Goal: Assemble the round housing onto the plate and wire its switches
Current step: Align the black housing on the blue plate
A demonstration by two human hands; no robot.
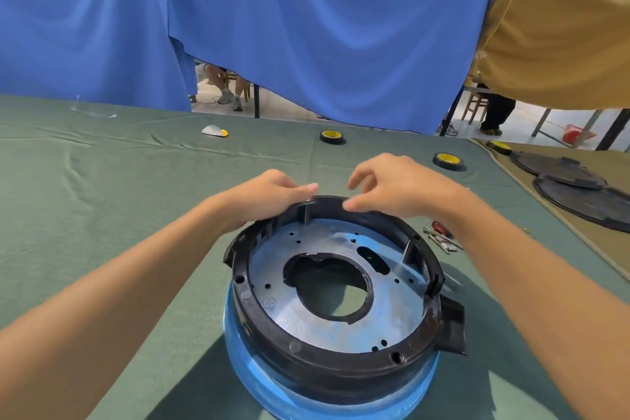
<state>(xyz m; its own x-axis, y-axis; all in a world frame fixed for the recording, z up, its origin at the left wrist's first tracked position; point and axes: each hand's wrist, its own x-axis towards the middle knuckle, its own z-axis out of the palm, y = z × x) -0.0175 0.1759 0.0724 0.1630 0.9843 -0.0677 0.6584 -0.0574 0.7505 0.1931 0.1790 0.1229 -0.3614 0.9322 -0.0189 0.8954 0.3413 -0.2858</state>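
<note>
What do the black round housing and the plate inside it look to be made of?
The round housing looks like moulded plastic: matte black, with moulded ribs and bosses. The plate is probably metal: dull grey with a blue-tinted reflective sheen and clean punched holes.

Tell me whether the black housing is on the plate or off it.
On it: the black housing rings the metal plate, whose grey face shows inside its rim. Fastened or not, cannot tell.

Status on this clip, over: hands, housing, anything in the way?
Left hand on far rim of round housing, grip unclear. Right hand open, thumb at rim. Housing sits on plate, no wires visible. Nothing in the way.
</note>
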